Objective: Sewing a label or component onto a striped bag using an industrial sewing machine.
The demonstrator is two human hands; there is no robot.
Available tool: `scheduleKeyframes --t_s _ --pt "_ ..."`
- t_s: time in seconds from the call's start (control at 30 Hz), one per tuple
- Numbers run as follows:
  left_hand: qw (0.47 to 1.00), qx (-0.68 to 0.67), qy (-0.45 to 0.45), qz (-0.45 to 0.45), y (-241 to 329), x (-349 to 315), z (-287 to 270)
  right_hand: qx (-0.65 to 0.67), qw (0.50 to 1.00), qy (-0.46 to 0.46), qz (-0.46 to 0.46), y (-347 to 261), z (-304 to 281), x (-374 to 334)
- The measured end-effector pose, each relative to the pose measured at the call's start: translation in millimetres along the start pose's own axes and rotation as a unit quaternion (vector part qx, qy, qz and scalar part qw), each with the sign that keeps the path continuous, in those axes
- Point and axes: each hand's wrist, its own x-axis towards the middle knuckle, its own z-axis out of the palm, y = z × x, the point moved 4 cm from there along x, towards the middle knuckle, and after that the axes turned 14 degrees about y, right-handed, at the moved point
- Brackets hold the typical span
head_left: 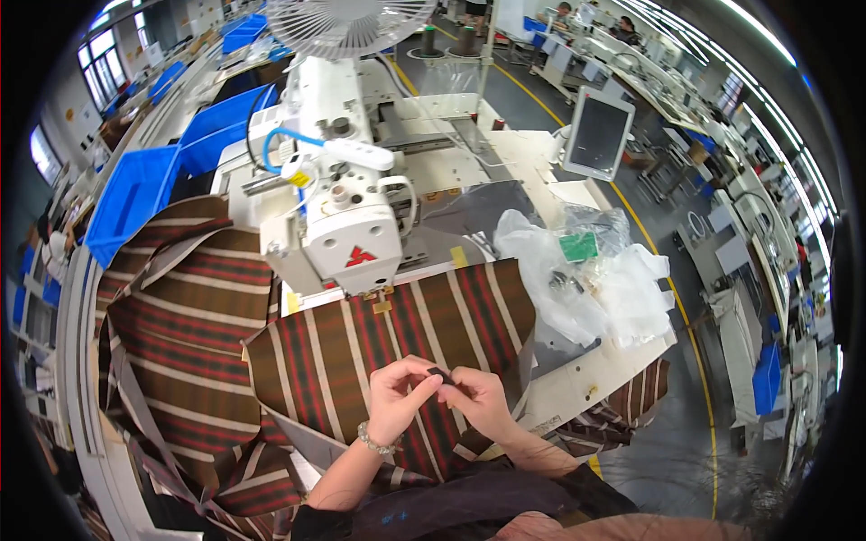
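My left hand (399,397) and my right hand (477,397) come together, fingertips pinched on a small dark piece (439,374); its exact kind is too small to make out. Below them lies a brown striped fabric panel (334,361) with red, black and cream bands, spread on the machine's bed. Its far edge reaches under the head of a white industrial sewing machine (352,239), close to a small brass-coloured plate (383,307). A beaded bracelet (375,440) circles my left wrist.
More striped fabric (189,334) is heaped at the left, near blue bins (135,203). Clear plastic bags (613,293) holding small parts and a green piece (578,248) lie on the right of the table. A screen (598,133) and a fan (352,22) stand farther back.
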Motion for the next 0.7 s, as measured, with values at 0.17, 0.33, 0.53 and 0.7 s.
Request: scheduleKeyframes --t_s 0.17,0.33,0.53,0.7 --pt "0.985 0.124 0.070 0.093 6.3 -1.1 -15.6 -0.210 0.951 0.119 -0.193 -22.5 -50.3 12.5" --pt "0.968 0.183 0.115 0.124 10.7 -7.7 -51.7 -0.474 0.784 0.379 -0.133 -8.3 -193.6 26.1" --pt "0.968 0.167 0.164 0.087 9.1 -15.6 -65.7 -0.569 0.743 0.320 -0.146 46.7 -292.6 67.3" --pt "0.966 0.166 0.183 0.073 5.0 -22.8 -72.6 -0.556 0.767 0.234 -0.219 76.0 -293.8 110.2"
